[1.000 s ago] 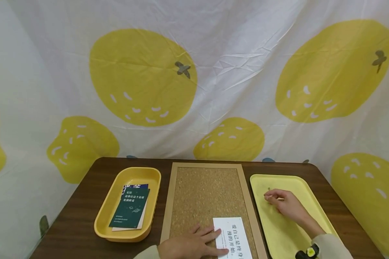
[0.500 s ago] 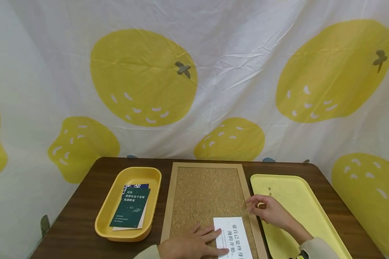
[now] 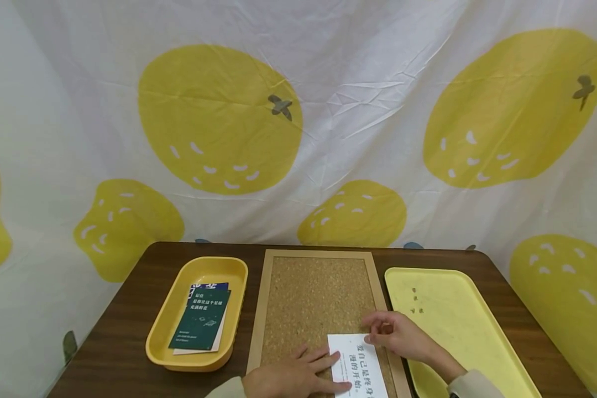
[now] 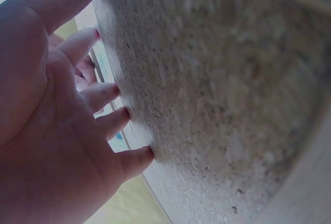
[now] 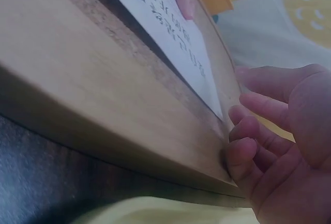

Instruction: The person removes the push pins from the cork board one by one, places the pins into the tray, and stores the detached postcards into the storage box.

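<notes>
A white card (image 3: pixel 350 354) with dark printed characters lies on the framed cork board (image 3: pixel 318 293). My left hand (image 3: pixel 296 373) rests on the cork with its fingers spread; some fingertips press the card's left side. In the left wrist view the left hand (image 4: pixel 67 110) has its fingers fairly straight. My right hand (image 3: pixel 398 334) is at the card's far right corner, over the board's frame. In the right wrist view the right hand (image 5: pixel 284 136) has some fingers curled toward the thumb beside that corner. Whether a small thing is between those fingertips is too unclear to tell.
The yellow tray (image 3: pixel 467 331) on the right holds several tiny brownish pieces (image 3: pixel 415 301). A deeper yellow-orange basin (image 3: pixel 161 337) stands left, holding a dark green card (image 3: pixel 201 320) and other cards. Behind the brown table (image 3: pixel 114 337) hangs a lemon-print cloth (image 3: pixel 348 138).
My right hand has moved left from the yellow tray, across the board's frame, to the white card's corner, uncovering the tiny pieces in the tray. The left hand and the card have stayed put.
</notes>
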### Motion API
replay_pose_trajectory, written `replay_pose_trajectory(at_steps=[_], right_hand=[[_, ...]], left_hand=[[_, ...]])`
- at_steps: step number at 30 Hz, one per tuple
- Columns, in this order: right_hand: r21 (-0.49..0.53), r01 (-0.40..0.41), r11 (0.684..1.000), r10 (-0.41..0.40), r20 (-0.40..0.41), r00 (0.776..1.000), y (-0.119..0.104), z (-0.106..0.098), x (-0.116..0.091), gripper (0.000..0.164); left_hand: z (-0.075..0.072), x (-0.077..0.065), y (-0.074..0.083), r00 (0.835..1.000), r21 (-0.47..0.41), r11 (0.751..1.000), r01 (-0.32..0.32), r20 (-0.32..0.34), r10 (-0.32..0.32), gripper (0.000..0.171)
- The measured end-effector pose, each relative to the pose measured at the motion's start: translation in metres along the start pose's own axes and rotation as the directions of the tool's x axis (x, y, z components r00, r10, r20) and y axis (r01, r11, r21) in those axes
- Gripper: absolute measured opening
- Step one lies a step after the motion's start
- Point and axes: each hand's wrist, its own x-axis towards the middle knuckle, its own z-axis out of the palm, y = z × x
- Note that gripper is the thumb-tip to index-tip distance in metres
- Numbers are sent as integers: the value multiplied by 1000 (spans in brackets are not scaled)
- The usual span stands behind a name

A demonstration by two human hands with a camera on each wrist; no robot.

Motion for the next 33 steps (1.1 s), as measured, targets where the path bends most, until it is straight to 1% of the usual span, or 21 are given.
replay_pose_trajectory(at_steps=[3, 6, 13, 16, 22, 27, 33], right_hand=[[-10, -11, 1000, 11, 1, 1000, 2, 1, 0, 30], [-25, -3, 1000, 3, 2, 1000, 4, 2, 1, 28], [-115, 19, 993, -20, -12, 1000, 7, 6, 0, 24], [-136, 23, 990, -26, -17, 1000, 6, 6, 0, 23], [-144, 31, 989, -35, -22, 999, 5, 5, -1, 23], [-140, 28, 990, -34, -36, 999, 7, 6, -1, 19], [-127, 39, 991, -46, -51, 998, 9, 7, -2, 15]], left_hand=[[0, 1, 0, 1000, 7, 1000, 4, 3, -4, 67], [0, 2, 0, 1000, 14, 1000, 13, 8, -13, 68], [0, 1, 0, 1000, 13, 1000, 8, 18, -9, 69], [0, 1, 0, 1000, 19, 1000, 8, 20, -8, 69], [0, 1, 1, 1000, 25, 1000, 9, 15, -9, 69], [0, 1, 0, 1000, 30, 1000, 9, 7, -9, 70], [1, 0, -1, 1000, 35, 999, -7, -10, 8, 70]])
